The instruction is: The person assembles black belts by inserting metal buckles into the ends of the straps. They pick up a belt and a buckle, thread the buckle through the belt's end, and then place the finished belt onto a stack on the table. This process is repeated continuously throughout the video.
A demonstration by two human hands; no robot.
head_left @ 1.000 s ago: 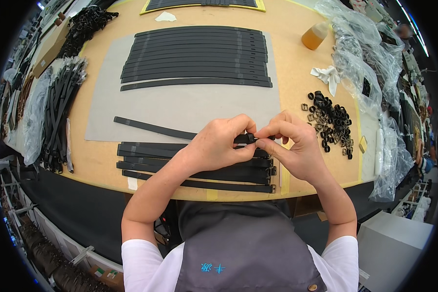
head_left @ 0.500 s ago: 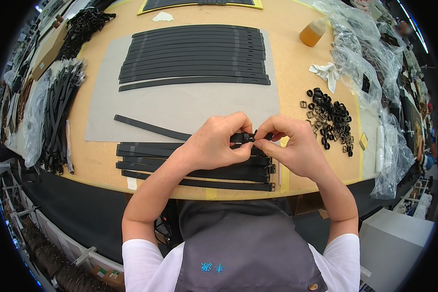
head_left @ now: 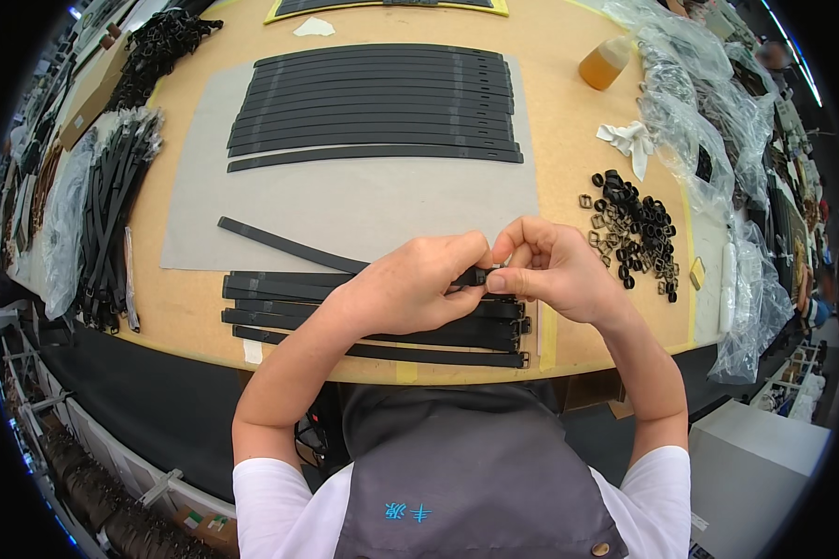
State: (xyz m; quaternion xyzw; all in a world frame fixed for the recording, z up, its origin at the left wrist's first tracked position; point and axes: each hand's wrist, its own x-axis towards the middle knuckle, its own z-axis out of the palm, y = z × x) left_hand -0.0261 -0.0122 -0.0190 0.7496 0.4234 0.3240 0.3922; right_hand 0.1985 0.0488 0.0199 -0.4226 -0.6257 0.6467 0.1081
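A black belt strap (head_left: 289,246) lies across the grey sheet at its left end and runs up under my left hand (head_left: 410,284), whose fingers are closed round its right end. My right hand (head_left: 559,275) meets it there, thumb and forefinger pinching a small metal piece at the strap's tip, seemingly a buckle; the fingers partly hide it. Just below both hands lies a stack of black belts (head_left: 429,354) with buckles at their right ends. Right of my right hand is a pile of metal buckles and black loops (head_left: 636,228).
A row of black straps (head_left: 373,98) covers the upper part of the grey sheet (head_left: 345,200). At the upper right stand a bottle of amber liquid (head_left: 604,63), a white cloth (head_left: 629,140) and clear plastic bags (head_left: 694,121). Bundled black straps (head_left: 116,210) lie left.
My right hand has turned a little, and its thumb now points left against the strap's end. The black end that showed among the right fingers is out of sight; a small metal piece shows instead.
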